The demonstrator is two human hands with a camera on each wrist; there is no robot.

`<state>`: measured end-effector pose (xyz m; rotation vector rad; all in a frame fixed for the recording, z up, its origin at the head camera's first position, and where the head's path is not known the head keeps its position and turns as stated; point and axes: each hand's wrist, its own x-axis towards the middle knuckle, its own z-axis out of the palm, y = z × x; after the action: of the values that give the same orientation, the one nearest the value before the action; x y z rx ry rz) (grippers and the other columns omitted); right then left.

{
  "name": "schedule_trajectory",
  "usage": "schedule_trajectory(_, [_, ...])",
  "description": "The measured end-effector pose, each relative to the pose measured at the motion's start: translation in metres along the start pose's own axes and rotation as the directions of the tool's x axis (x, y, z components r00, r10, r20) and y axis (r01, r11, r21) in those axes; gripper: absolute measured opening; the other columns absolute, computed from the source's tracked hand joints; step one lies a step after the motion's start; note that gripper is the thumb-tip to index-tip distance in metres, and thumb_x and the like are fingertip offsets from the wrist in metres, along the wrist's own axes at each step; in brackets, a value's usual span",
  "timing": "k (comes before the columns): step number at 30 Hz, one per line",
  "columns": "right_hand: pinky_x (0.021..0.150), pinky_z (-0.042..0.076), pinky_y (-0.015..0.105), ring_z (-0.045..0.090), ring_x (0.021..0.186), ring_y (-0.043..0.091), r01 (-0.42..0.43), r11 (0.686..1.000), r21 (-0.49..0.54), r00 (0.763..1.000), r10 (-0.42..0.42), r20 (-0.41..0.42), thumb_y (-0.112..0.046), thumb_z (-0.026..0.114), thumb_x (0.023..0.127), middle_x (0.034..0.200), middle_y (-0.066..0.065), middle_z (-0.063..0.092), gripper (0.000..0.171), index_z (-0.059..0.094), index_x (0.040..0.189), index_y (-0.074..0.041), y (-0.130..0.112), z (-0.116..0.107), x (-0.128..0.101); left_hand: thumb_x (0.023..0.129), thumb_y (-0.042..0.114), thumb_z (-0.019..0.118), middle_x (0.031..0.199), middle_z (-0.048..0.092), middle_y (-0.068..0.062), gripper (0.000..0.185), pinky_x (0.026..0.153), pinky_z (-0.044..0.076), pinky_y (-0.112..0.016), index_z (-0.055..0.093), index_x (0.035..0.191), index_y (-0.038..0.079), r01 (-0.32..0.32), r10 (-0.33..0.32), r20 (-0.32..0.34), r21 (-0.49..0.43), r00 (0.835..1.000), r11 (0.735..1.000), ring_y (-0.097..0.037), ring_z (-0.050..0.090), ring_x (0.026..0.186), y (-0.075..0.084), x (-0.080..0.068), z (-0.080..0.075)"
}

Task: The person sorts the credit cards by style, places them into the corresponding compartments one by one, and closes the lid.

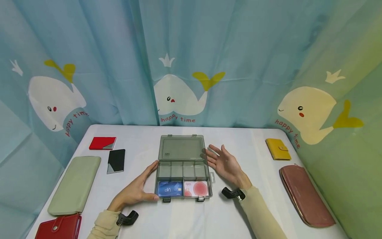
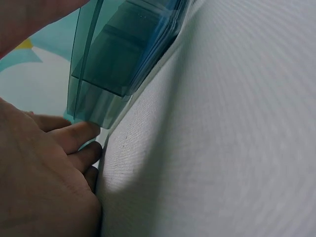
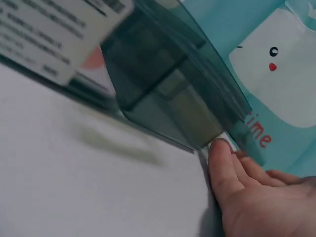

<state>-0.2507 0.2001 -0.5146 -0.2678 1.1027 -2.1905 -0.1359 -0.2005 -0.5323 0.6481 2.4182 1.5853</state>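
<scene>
A smoky grey clear plastic organizer box (image 1: 210, 187) lies at mid-table with its lid (image 1: 182, 148) folded back. In its front compartments are a blue card (image 1: 169, 189) and a pink-and-white card (image 1: 196, 188); behind them are narrower compartments. My left hand (image 1: 138, 188) rests along the box's left side, fingers extended toward the back and thumb at the front corner. In the left wrist view, fingertips meet the box wall (image 2: 101, 54). Beside the lid's right edge, my right hand (image 1: 226, 166) is spread, palm turned up. The right wrist view has its fingertips (image 3: 219, 148) at the box's back end.
On the left lie a red card holder (image 1: 99, 143), a black one (image 1: 117, 160), a pale green wallet (image 1: 74, 186) and a red snap wallet (image 1: 58, 228). A yellow wallet (image 1: 277, 148) and a brownish-pink zip wallet (image 1: 305, 196) lie right. A curtain (image 1: 244, 99) hangs behind the table.
</scene>
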Motion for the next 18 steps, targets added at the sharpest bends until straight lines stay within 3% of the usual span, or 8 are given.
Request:
schedule_trajectory(1, [0.12, 0.042, 0.032, 0.045, 0.149, 0.022, -0.001, 1.0, -0.002, 1.0, 0.001, 0.019, -0.051, 0.015, 0.114, 0.173, 0.016, 0.019, 0.075, -0.013, 0.169, -0.008, 0.0, 0.001, -0.001, 0.075, 0.024, 0.096, 0.175, 0.024, -0.021, 0.13, 0.122, 0.014, -0.076, 0.009, 0.17, 0.004, 0.0, 0.0, 0.001, -0.007, 1.0, 1.0, -0.049, 0.02, 0.16, 0.0, 0.0, 0.0])
schedule_trajectory(3, [0.122, 0.04, 0.033, 0.036, 0.156, 0.027, 0.004, 1.0, -0.005, 0.998, -0.003, 0.058, -0.049, 0.012, 0.115, 0.177, 0.016, 0.005, 0.073, -0.014, 0.169, -0.01, 0.001, 0.002, -0.002, 0.075, 0.023, 0.096, 0.175, 0.024, -0.022, 0.133, 0.121, 0.012, -0.078, 0.005, 0.17, 0.002, 0.0, 0.0, 0.004, -0.017, 1.0, 1.0, -0.051, 0.017, 0.159, 0.0, 0.0, 0.0])
schedule_trajectory(8, [0.127, 0.031, 0.03, -0.009, 0.163, 0.042, 0.028, 0.996, -0.089, 0.987, -0.014, 0.162, -0.051, 0.005, 0.113, 0.177, 0.011, -0.022, 0.07, -0.015, 0.17, -0.015, 0.0, 0.004, -0.01, 0.075, 0.021, 0.096, 0.173, 0.025, -0.026, 0.135, 0.119, 0.01, -0.081, 0.001, 0.168, -0.002, -0.017, 0.017, 0.011, -0.023, 1.0, 1.0, -0.054, 0.015, 0.159, 0.0, 0.0, 0.001])
schedule_trajectory(10, [0.13, 0.024, 0.03, -0.019, 0.161, 0.044, 0.049, 0.989, -0.142, 0.979, -0.019, 0.205, -0.052, 0.0, 0.112, 0.176, 0.012, -0.026, 0.07, -0.016, 0.17, -0.016, 0.0, 0.005, -0.015, 0.075, 0.021, 0.096, 0.173, 0.026, -0.025, 0.134, 0.12, 0.01, -0.08, 0.002, 0.169, -0.001, -0.023, 0.023, 0.013, -0.025, 1.0, 0.999, -0.053, 0.015, 0.159, 0.001, 0.0, 0.001])
schedule_trajectory(14, [0.134, 0.004, 0.042, -0.022, 0.159, 0.047, 0.108, 0.958, -0.265, 0.966, -0.039, 0.255, -0.05, -0.005, 0.111, 0.175, 0.017, -0.025, 0.068, -0.012, 0.171, -0.017, -0.001, 0.01, -0.025, 0.076, 0.022, 0.096, 0.175, 0.026, -0.02, 0.132, 0.127, 0.011, -0.064, 0.006, 0.17, 0.003, -0.002, 0.002, 0.012, -0.024, 1.0, 1.0, -0.048, 0.014, 0.161, 0.001, 0.0, 0.0])
schedule_trajectory(18, [0.129, -0.012, 0.06, -0.018, 0.159, 0.049, 0.141, 0.882, -0.449, 0.971, -0.036, 0.235, -0.044, -0.003, 0.113, 0.177, 0.02, -0.014, 0.066, 0.002, 0.172, -0.016, 0.003, 0.018, -0.037, 0.076, 0.022, 0.096, 0.175, 0.025, -0.019, 0.132, 0.128, 0.01, -0.059, 0.006, 0.171, 0.006, 0.013, -0.012, 0.012, -0.032, 1.0, 0.999, -0.045, 0.016, 0.162, 0.002, 0.001, -0.001])
